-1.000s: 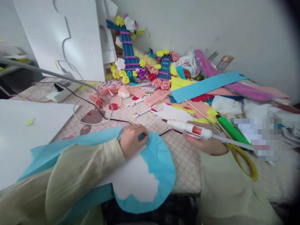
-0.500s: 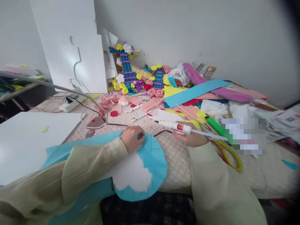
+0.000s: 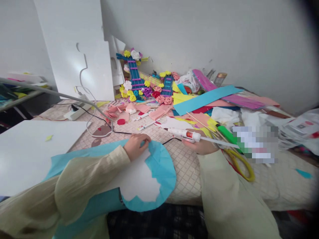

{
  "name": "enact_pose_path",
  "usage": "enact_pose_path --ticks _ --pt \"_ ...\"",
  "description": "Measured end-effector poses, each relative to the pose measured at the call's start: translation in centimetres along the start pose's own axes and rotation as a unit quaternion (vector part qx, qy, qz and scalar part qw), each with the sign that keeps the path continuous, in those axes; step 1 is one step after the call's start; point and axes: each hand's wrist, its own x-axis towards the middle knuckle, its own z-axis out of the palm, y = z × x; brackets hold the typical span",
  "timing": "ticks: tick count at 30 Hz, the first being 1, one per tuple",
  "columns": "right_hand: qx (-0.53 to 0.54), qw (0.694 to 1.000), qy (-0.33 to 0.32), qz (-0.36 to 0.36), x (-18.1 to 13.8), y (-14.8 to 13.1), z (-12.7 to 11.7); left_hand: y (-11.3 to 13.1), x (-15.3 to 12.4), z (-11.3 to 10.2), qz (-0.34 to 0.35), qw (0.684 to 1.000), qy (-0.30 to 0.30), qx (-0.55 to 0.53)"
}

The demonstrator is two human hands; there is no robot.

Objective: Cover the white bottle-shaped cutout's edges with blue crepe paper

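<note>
A white board piece (image 3: 139,181) with a rounded end lies near the table's front edge. Light-blue paper (image 3: 166,169) wraps over its rim in folded, uneven flaps. At the top edge of the round end, my left hand (image 3: 136,146) is closed, thumb and fingertips pinching a fold of the blue paper. My right hand (image 3: 206,145) is wrapped around a white hot glue gun (image 3: 183,134), its dark nozzle pointing left toward the left hand but apart from the paper. A long glue stick (image 3: 219,142) sticks out of the gun's back end.
Yellow-handled scissors (image 3: 243,167) and a green-handled tool (image 3: 224,134) lie right of my right hand. Crepe paper strips (image 3: 206,99) and two flower-trimmed blue guitar shapes (image 3: 134,74) fill the back. A power strip (image 3: 78,111) and a white board (image 3: 37,149) are on the left.
My left hand has shifted slightly left, and its fingers have straightened somewhat at the paper's edge. The glue gun stays in my right hand, almost unmoved. The view has shifted slightly.
</note>
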Motion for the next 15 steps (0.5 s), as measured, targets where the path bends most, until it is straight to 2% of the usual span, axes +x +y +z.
enact_pose_path --ticks 6,10,15 --pt "-0.005 1.000 -0.018 -0.025 0.1 0.3 -0.1 0.2 -1.7 -1.1 0.037 0.998 0.010 0.050" --pt "-0.003 1.000 0.012 -0.003 -0.1 0.9 0.3 0.2 -2.6 0.0 0.066 0.991 -0.002 0.115" --pt "0.000 0.999 0.038 0.020 -0.4 1.1 0.5 0.1 -3.0 1.5 0.103 0.988 0.015 0.115"
